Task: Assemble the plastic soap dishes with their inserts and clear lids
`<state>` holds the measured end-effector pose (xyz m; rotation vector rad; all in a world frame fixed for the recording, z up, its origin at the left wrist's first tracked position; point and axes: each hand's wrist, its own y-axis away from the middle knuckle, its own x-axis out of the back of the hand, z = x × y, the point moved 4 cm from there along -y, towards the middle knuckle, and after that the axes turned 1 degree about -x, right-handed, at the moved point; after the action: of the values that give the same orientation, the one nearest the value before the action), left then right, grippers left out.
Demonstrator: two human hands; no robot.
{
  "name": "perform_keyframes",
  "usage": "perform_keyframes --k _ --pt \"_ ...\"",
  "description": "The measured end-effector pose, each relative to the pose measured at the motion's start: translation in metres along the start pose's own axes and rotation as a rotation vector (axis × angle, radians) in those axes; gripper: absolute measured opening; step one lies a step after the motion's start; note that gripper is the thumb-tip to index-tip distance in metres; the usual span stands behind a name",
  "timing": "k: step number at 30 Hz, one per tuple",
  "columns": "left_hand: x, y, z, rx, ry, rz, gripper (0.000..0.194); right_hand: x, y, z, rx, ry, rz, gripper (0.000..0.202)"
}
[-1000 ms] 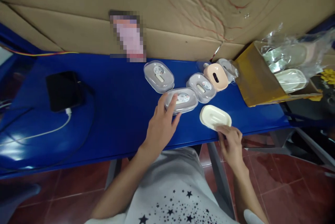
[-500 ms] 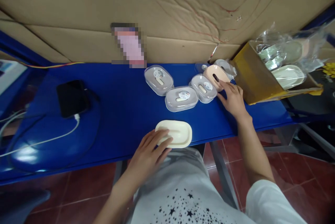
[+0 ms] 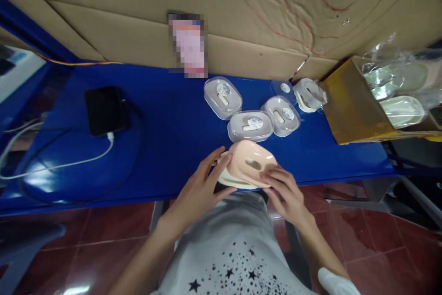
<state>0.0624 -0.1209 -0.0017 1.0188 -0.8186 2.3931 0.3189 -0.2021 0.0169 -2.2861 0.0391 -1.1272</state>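
The peach slotted tray sits tilted over the near edge of the blue tabletop, partly covering the cream tray beneath it; whether the cream tray rests fully on the tabletop is hard to tell. At four o'clock from the peach slotted tray, the person's right hand pinches its right end between fingers and thumb. At eight o'clock, the left hand is spread around the left ends of both trays, a finger touching the peach one and the thumb held apart, low by the cream one's near edge.

Just beyond, at twelve o'clock, lies the middle clear-lidded case, with the right clear-lidded case at one o'clock and the left clear-lidded case at eleven. Farther out towards one o'clock are a clear lid and a clear cover over a pale tray. The cardboard box, holding plastic-wrapped trays, stands at two o'clock. A black device with a white cable lies at ten o'clock, well apart from the cases
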Motion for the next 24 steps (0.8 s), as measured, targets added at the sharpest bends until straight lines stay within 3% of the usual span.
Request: perform_keyframes --k 3,8,12,14,17,19,21,24 --pt "0.001 0.003 -0.003 0.019 0.031 0.008 0.087 -0.011 -0.007 -0.008 0.039 -0.018 -0.104 0.068" --pt "0.004 0.008 -0.003 -0.043 -0.063 -0.011 0.063 -0.024 -0.02 -0.014 0.109 0.055 -0.274 0.051" --pt "0.006 0.009 -0.004 -0.052 -0.077 -0.031 0.062 -0.034 -0.02 -0.02 0.143 0.115 -0.263 0.043" --pt "0.008 0.008 -0.004 -0.047 -0.07 -0.041 0.063 -0.026 -0.021 -0.013 0.185 0.105 -0.224 0.044" --pt "0.01 0.008 -0.002 -0.053 -0.068 -0.046 0.061 0.016 -0.038 0.024 0.134 0.138 0.009 0.044" --pt "0.011 0.007 -0.001 -0.055 -0.069 -0.039 0.061 0.052 -0.062 0.067 -0.055 0.228 0.17 0.041" --pt "0.011 0.007 -0.002 -0.057 -0.065 -0.032 0.06 0.076 -0.094 0.115 -0.193 0.291 0.113 0.038" --pt "0.01 0.007 -0.003 -0.056 -0.064 -0.032 0.058 0.082 -0.149 0.178 -0.291 0.322 -0.106 0.039"
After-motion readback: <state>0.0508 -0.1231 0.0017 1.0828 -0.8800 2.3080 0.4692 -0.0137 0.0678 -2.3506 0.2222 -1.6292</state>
